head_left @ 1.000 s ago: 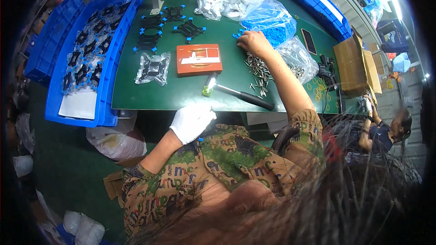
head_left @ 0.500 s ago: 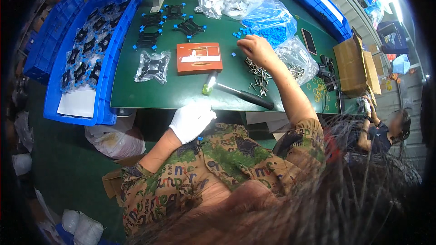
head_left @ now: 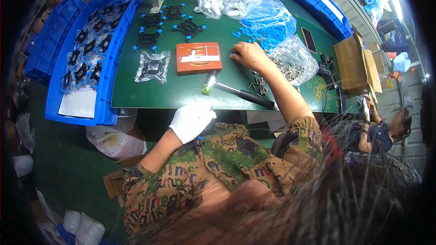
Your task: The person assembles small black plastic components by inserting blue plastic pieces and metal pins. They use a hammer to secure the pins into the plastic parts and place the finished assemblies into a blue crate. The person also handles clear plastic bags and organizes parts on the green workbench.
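Note:
My right hand (head_left: 250, 56), bare, is low over the green table just right of the orange-red box (head_left: 200, 66). Its fingertips pinch together on a small blue piece (head_left: 231, 54), mostly covered by them. My left hand (head_left: 193, 122), in a white glove, is at the table's near edge with its fingers curled. What it holds, if anything, is hidden. Another small blue piece (head_left: 200, 138) shows just below the glove. A hammer (head_left: 236, 92) with a black handle lies between my hands. Metal screws (head_left: 258, 86) lie loose beside my right forearm, near a clear bag of screws (head_left: 293, 66).
Black X-shaped brackets with blue tips (head_left: 189, 27) sit at the back left, with a bagged bracket (head_left: 152, 67) in front. A blue crate (head_left: 103, 104) holds more. Blue pieces (head_left: 265, 35) spill from a bag. A phone (head_left: 308, 41) and cardboard box (head_left: 356, 66) are at right.
My right hand has come down and slightly left, onto the loose blue piece on the table. More of the screws behind it now show. My left hand has stayed put.

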Action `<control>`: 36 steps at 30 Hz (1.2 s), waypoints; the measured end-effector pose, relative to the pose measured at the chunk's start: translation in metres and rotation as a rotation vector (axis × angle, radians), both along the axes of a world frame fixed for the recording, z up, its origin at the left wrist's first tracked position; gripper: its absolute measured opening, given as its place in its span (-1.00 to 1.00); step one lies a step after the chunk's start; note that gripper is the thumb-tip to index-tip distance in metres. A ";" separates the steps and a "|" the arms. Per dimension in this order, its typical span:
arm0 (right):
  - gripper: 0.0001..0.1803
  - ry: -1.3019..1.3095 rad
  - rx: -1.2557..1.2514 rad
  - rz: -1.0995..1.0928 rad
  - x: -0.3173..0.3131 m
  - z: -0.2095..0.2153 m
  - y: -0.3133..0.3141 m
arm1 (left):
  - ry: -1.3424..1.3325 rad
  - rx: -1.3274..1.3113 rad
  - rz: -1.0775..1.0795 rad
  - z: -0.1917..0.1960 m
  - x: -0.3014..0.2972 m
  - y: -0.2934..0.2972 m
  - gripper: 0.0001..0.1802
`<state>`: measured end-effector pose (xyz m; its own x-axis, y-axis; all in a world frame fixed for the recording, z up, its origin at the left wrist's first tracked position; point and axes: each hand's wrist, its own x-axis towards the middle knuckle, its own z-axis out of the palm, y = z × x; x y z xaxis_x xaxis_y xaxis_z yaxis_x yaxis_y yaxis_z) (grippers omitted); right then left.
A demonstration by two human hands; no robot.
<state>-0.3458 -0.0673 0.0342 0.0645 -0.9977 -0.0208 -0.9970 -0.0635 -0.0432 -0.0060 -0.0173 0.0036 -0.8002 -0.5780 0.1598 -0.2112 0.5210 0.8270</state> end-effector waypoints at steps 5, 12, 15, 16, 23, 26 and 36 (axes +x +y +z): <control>-0.65 0.026 -0.065 0.054 0.007 -0.005 0.010 | 0.000 -0.319 -0.118 -0.003 0.007 0.003 -0.81; -0.74 -0.524 0.224 0.133 0.077 0.059 0.104 | -0.085 -0.160 -0.199 -0.002 0.010 0.012 -0.78; -0.74 -0.545 0.293 0.286 0.098 0.057 0.128 | -0.049 -0.113 -0.199 -0.002 0.006 0.012 -0.79; -0.73 -0.564 0.305 0.287 0.101 0.056 0.133 | -0.078 -0.115 -0.214 -0.001 0.006 0.012 -0.78; -0.73 -0.585 0.318 0.287 0.107 0.051 0.142 | -0.135 -0.086 -0.230 0.002 0.003 0.011 -0.75; -0.73 -0.593 0.330 0.310 0.110 0.050 0.141 | -0.120 -0.130 -0.234 0.004 0.002 0.011 -0.77; -0.71 -0.557 0.319 0.330 0.109 0.054 0.141 | -0.128 -0.091 -0.244 0.006 0.005 0.014 -0.77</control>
<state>-0.2369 0.0734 0.0880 0.4477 -0.8750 -0.1842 -0.7523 -0.2573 -0.6065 -0.0015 -0.0036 0.0096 -0.9310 -0.3537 0.0905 -0.1704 0.6401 0.7491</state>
